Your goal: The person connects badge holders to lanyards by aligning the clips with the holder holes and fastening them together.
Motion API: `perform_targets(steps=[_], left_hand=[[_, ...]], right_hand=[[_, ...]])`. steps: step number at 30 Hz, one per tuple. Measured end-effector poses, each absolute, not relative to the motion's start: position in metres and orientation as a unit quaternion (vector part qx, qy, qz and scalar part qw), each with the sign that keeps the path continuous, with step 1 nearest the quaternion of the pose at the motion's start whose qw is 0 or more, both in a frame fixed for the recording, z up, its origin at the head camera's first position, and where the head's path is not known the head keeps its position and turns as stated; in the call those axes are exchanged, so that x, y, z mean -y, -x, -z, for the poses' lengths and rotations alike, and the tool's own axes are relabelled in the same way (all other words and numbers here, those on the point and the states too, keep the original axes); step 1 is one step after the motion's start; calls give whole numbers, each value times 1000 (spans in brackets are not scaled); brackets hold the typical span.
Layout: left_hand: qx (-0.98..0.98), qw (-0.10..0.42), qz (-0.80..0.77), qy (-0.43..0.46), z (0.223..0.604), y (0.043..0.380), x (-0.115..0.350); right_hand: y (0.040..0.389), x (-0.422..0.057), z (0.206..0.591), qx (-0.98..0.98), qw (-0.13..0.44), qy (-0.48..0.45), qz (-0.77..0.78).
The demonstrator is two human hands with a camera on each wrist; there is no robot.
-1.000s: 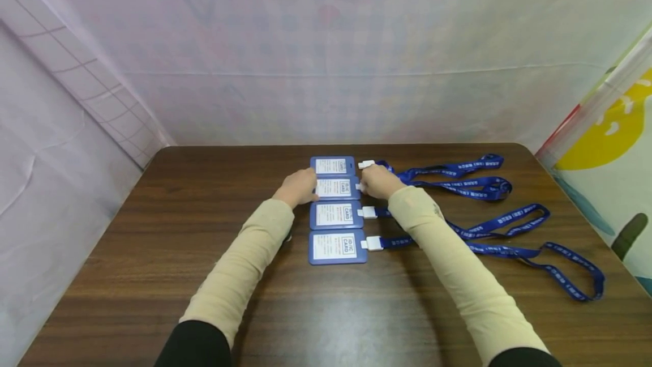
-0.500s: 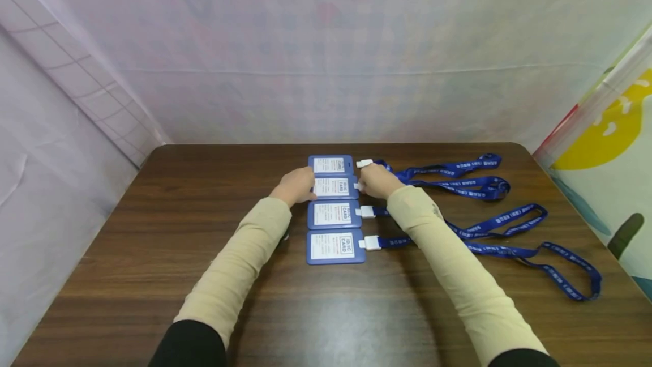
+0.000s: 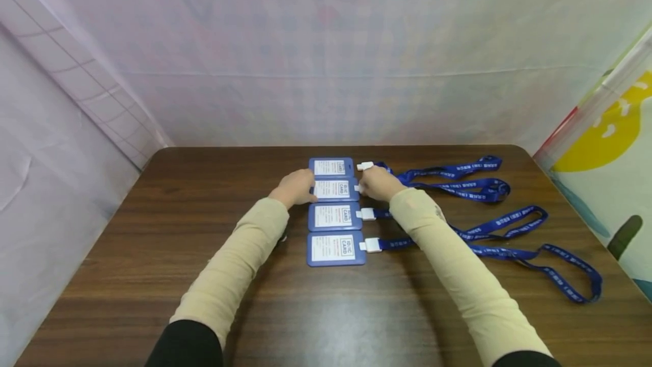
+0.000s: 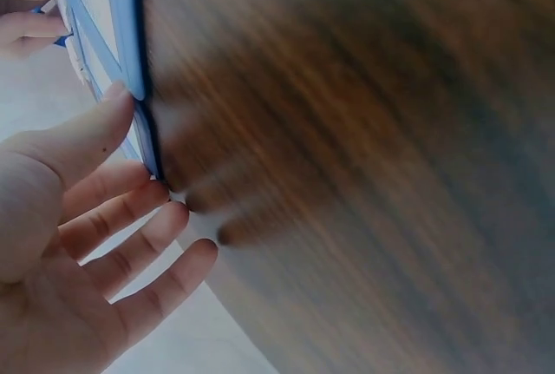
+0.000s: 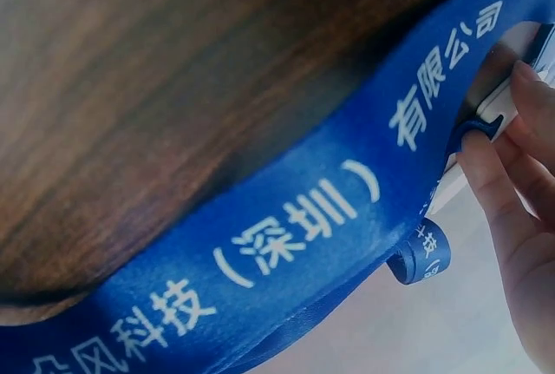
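Blue badge holder (image 3: 333, 189), 2nd from the far end in a column of 4, lies flat on the brown wood-grain table (image 3: 178, 242) (12 o'clock = table's far edge). At its 9, left hand (image 3: 294, 187): fingers loosely straight, thumb and fingertips touching the column's edge. At its 3, right hand (image 3: 379, 182): thumb and finger pinching a white clip (image 5: 496, 105) by the holder's end; latched or not, cannot tell. Far holder (image 3: 330, 167) at 12, a 2nd white clip (image 3: 365, 166) just apart from its 3 o'clock end. 3rd holder (image 3: 333, 216) and 4th holder (image 3: 336, 248) at 6, both clipped. 4 blue lanyards (image 3: 509, 221), white-printed, trail toward 3 and 4. Beige sleeves (image 3: 241, 259) reach in from 5 and 7. Pale cloth (image 3: 326, 61) behind, at 12.
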State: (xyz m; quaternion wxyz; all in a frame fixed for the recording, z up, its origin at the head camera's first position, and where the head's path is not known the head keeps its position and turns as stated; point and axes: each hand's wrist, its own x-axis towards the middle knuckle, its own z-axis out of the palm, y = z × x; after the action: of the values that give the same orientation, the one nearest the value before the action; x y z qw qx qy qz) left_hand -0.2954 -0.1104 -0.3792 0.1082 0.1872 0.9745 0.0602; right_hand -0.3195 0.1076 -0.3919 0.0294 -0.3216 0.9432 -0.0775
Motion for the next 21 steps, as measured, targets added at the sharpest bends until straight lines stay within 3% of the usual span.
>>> perform_targets(steps=[21], left_hand=[[-972,84,-124,-182,381,289,113]], right_hand=[[300,-107,392,-941,-39,326,84]])
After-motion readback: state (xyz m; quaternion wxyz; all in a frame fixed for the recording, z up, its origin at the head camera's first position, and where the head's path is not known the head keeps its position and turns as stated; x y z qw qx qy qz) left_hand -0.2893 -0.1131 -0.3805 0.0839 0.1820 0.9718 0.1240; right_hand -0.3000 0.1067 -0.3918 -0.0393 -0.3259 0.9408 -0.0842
